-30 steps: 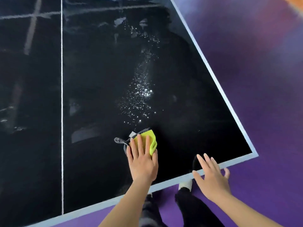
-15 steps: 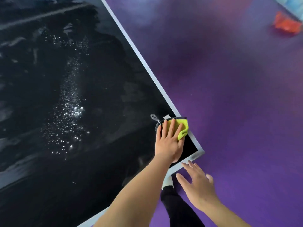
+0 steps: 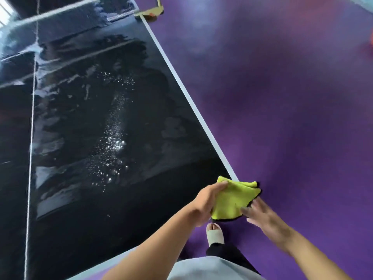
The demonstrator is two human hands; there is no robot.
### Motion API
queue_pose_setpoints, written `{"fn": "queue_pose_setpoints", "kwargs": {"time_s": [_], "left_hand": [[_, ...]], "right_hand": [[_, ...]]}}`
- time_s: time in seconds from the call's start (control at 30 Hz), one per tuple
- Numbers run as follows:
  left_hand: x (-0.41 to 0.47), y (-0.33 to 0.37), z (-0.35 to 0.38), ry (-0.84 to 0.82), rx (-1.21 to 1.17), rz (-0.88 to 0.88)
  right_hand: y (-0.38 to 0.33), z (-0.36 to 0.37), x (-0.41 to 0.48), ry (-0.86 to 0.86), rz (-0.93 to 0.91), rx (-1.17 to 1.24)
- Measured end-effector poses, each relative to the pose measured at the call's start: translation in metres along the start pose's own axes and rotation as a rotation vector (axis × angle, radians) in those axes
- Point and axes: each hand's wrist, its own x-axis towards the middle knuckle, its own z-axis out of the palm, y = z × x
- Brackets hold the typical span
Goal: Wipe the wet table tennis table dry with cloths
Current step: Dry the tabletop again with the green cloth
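The black table tennis table (image 3: 161, 158) fills the left of the view, with a white side line running to its near right corner. A patch of water droplets (image 3: 113, 146) glistens in the middle of the near half. My left hand (image 3: 207, 201) grips a yellow-green cloth (image 3: 232, 201) with a dark edge, lifted off the surface at the table's near right corner. My right hand (image 3: 262, 215) is spread, fingertips touching the cloth's lower right edge, over the floor just off the table.
A purple floor (image 3: 282, 98) lies to the right. The net and its yellow post clamp (image 3: 151, 13) are at the far end. My foot in a pale slipper (image 3: 215, 233) stands below the cloth. An orange object (image 3: 371, 40) shows at the right edge.
My left hand slid the cloth right to the table corner, then lifted it off the surface. The right hand rose to meet the cloth. The view swung to show the net.
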Motion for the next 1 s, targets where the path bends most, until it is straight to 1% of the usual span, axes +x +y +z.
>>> {"fn": "queue_pose_setpoints", "kwargs": {"time_s": [0.07,0.13,0.2,0.23,0.3,0.43,0.5,0.63,0.67,0.7,0.77,0.8,0.87,0.93,0.97,1.0], "left_hand": [[-0.034,-0.003,-0.031,0.032,-0.09,0.01],[-0.069,-0.002,-0.062,0.083,-0.147,0.056],[-0.101,-0.005,-0.093,0.132,-0.179,0.121],[-0.115,-0.01,-0.108,0.164,-0.196,0.16],[-0.143,-0.021,-0.139,0.279,-0.268,0.217],[-0.195,-0.046,-0.219,0.542,-0.516,0.287],[-0.216,-0.059,-0.27,0.612,-0.629,0.321],[-0.246,-0.071,-0.372,0.729,-0.707,0.447],[-0.251,-0.07,-0.394,0.777,-0.696,0.472],[-0.255,-0.069,-0.416,0.858,-0.655,0.49],[-0.258,-0.062,-0.455,1.023,-0.503,0.519],[-0.258,-0.057,-0.469,1.075,-0.424,0.556],[-0.249,-0.048,-0.491,1.141,-0.326,0.614],[-0.229,-0.048,-0.51,1.149,-0.222,0.55],[-0.217,-0.054,-0.521,1.135,-0.067,0.505],[-0.204,-0.064,-0.53,1.129,0.179,0.439]], "right_hand": [[-0.016,0.024,0.018,-0.085,-0.015,-0.045],[-0.028,0.053,0.039,-0.156,-0.019,-0.083],[-0.041,0.089,0.058,-0.263,0.003,-0.15],[-0.046,0.108,0.066,-0.313,0.01,-0.178],[-0.053,0.147,0.081,-0.379,0.021,-0.241],[-0.049,0.211,0.11,-0.397,0.034,-0.462],[-0.045,0.24,0.121,-0.379,0.043,-0.519],[-0.039,0.296,0.137,-0.271,0.059,-0.584],[-0.037,0.308,0.142,-0.249,0.059,-0.606],[-0.035,0.319,0.146,-0.233,0.058,-0.625],[-0.032,0.341,0.154,-0.183,0.058,-0.652],[-0.031,0.351,0.157,-0.147,0.056,-0.659],[-0.028,0.367,0.161,-0.071,0.053,-0.661],[-0.021,0.378,0.164,-0.004,0.067,-0.665],[-0.017,0.381,0.165,0.024,0.078,-0.67],[-0.014,0.384,0.164,0.041,0.084,-0.673]]}}
